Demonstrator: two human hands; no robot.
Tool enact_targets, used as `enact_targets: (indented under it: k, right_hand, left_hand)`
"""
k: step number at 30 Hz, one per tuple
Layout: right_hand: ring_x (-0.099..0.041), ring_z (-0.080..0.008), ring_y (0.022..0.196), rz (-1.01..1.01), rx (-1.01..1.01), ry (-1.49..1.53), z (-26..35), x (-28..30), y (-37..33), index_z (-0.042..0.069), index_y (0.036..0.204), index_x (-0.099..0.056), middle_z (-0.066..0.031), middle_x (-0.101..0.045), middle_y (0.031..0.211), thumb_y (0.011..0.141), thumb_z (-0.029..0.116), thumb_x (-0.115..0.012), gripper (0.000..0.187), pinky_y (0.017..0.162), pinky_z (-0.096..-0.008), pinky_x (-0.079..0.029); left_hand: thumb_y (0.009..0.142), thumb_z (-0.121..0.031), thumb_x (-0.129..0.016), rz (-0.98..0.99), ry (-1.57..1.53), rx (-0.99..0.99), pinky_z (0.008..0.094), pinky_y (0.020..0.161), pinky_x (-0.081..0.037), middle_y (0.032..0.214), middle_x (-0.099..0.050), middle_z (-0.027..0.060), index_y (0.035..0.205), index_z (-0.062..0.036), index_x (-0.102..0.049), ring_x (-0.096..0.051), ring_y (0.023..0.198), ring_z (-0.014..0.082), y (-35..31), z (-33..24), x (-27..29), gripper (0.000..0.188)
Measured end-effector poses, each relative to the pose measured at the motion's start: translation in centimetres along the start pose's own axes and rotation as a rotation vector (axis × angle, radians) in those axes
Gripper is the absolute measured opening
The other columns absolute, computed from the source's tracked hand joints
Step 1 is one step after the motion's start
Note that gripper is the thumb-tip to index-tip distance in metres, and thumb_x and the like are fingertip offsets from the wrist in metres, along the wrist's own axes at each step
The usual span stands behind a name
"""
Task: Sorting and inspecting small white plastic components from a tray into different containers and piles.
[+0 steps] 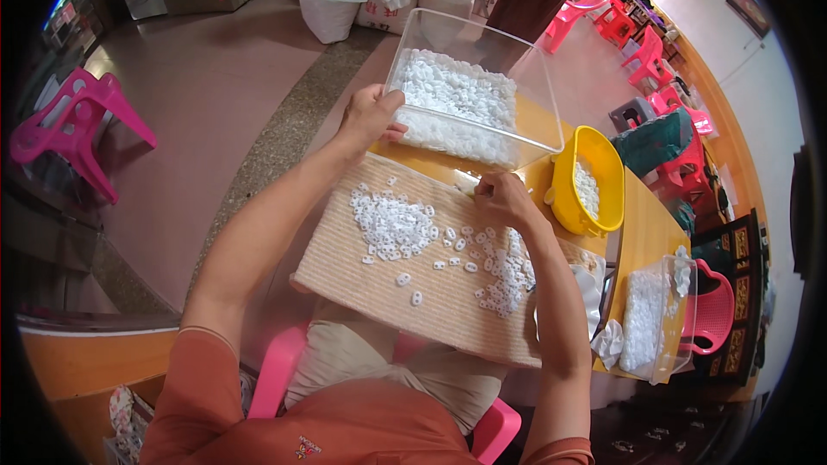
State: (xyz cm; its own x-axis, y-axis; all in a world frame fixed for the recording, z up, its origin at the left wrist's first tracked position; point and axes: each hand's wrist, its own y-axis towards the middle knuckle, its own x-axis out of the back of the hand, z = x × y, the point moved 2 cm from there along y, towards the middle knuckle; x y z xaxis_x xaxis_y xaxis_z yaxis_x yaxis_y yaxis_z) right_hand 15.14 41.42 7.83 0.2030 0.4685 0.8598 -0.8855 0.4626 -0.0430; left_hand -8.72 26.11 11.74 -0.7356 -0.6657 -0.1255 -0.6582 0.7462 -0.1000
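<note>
A: Left hand (369, 116): fingers (389, 105) clamped over near-left rim corner of clear rectangular plastic bin (527, 69). Bin tipped toward the lap, far end up.

B: Right hand (504, 198)?

A: Fingers (484, 192) curled together at the bin's low lip. Pinching anything or not: cannot tell, too small.

B: Load?

A: Small white plastic pieces (392, 224), two loose clusters on beige woven mat (362, 280) across the lap. Bulk lot banked in the bin's lower half.

B: Advice for the tip, as a judgement: shallow angle, slow. Banked mass likely to slide all at once. Single-corner grip means twist risk, so better to brace the lip with the right hand and meter the flow there.

A: Agreed. Also best to aim for the mat's middle. Right-hand cluster already near the mat's right edge, strays likely to roll off.

B: Surroundings?

A: Bin's low edge resting on orange wooden surface (642, 224), just beyond the mat. Yellow oval plastic basket (560, 181) just beside the right hand, some white pieces inside. Clear plastic container (668, 327) of more white pieces further right, near the surface's edge. Pink plastic chair (77, 120) well apart, left.

B: Elbow clearance to the basket tight. Worth watching.
</note>
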Motion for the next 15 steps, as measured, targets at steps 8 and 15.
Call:
enact_targets:
  k: [8, 15]
  right_hand:
    - [-0.06, -0.0124, 0.073, 0.311, -0.025, 0.372, 1.9, -0.4, -2.3, -0.001, 0.09, -0.066, -0.0085, -0.063, 0.076, 0.075, 0.012, -0.07, 0.02, 0.066, -0.0266, -0.048]
    - [-0.064, -0.0287, 0.097, -0.01, 0.092, -0.08, 3.3, -0.9, -1.2, 0.006, 0.112, -0.067, -0.0134, -0.063, 0.11, 0.079, 0.021, -0.069, 0.036, 0.083, -0.0381, -0.051]
  left_hand:
    - [0.083, -0.031, -0.058, -0.002, 0.014, 0.013, 0.0255, 0.058, -0.054, 0.089, -0.063, 0.0101, 0.101, 0.0006, -0.057, -0.068, 0.071, 0.0175, 0.1, 0.1, 0.2, 0.036]
    - [0.088, -0.032, -0.056, 0.004, 0.052, 0.02, 0.0257, 0.063, -0.055, 0.093, -0.062, 0.0093, 0.104, -0.0029, -0.056, -0.067, 0.074, 0.0173, -0.1, 0.0, -0.1, 0.033]
